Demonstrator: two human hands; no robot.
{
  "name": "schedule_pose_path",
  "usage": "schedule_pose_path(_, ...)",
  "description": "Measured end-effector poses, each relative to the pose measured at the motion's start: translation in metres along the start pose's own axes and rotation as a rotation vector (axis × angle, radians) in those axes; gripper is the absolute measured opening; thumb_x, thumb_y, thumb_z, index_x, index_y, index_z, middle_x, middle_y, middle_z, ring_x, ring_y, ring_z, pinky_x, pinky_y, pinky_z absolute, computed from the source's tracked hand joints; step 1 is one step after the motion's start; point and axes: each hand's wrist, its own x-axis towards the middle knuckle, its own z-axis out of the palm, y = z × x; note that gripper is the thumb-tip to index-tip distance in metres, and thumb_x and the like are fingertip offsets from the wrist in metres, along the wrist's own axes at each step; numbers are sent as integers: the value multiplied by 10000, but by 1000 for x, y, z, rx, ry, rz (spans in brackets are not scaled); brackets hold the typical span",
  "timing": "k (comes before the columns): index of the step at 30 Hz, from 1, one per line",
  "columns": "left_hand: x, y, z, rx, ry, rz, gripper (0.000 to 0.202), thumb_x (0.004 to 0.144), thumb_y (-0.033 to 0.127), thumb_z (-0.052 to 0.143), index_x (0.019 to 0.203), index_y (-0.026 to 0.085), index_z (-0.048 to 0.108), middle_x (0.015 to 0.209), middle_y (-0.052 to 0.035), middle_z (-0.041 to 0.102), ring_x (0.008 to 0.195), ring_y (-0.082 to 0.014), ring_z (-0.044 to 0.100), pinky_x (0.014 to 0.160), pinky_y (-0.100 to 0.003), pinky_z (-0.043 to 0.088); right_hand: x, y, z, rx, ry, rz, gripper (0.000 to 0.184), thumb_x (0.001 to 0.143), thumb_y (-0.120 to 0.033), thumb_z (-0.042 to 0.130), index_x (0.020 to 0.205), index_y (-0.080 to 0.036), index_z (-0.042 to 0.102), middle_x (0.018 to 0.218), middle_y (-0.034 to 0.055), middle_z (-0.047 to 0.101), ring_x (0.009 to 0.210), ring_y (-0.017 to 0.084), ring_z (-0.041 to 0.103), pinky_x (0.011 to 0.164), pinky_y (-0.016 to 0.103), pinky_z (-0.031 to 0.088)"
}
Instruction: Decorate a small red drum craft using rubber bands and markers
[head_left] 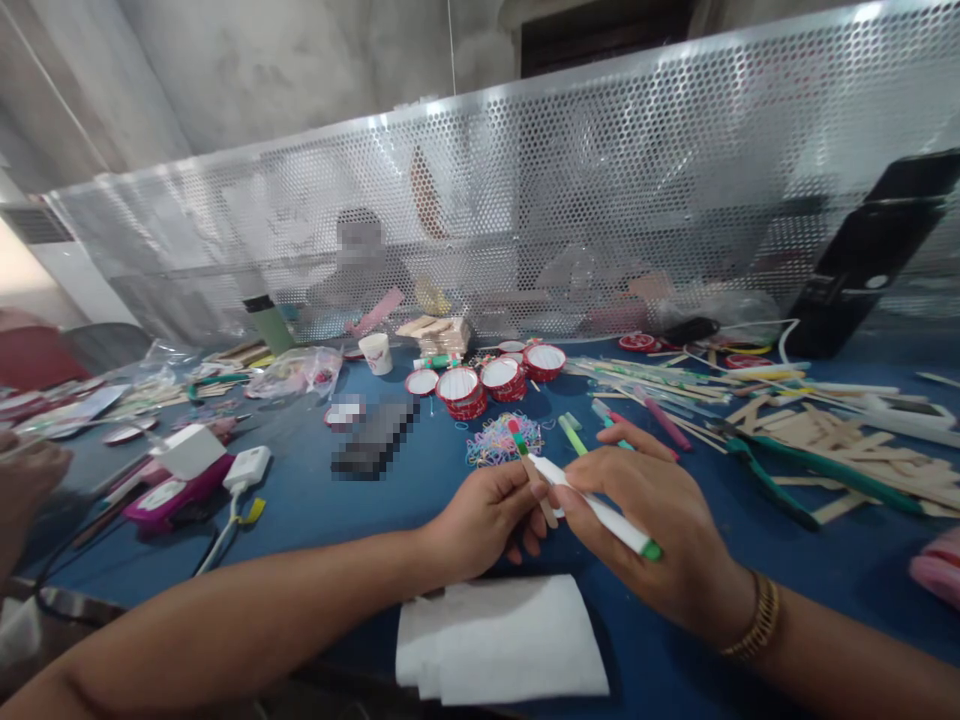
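Between the thumb and fingers of my left hand (484, 515) is a wooden craft stick (523, 452), tilted, its upper end coloured red with green below. My right hand (652, 510) grips a white marker (611, 522) with a green end. The marker's front end reaches the stick near the green part; whether the tip touches it I cannot tell. Just beyond my hands lies a pile of small coloured rubber bands (499, 437). A light green marker (572, 435) and a pink marker (666, 422) rest to the right. Below my hands is a folded white cloth (502, 640).
Pliers with green handles (817, 470) lie among loose craft sticks (817, 440) at right. Small red drums (461, 392) and a paper cup (376, 354) stand farther back, before a perforated metal panel (480, 200). A charger (246, 468) and another person's hand (34, 475) are at left.
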Motion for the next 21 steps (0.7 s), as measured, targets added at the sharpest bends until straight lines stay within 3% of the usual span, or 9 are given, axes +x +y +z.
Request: schedule_pose_path(21,0,1,1,11,7,-9,440,858,591,525,763,162,516,626,30,525,458,-47,493,380,-136,395,-2,1,0,-14,-6,18,85,863,-134,590,878,-208,551,764,-2,690,653,142,623,902,426,434)
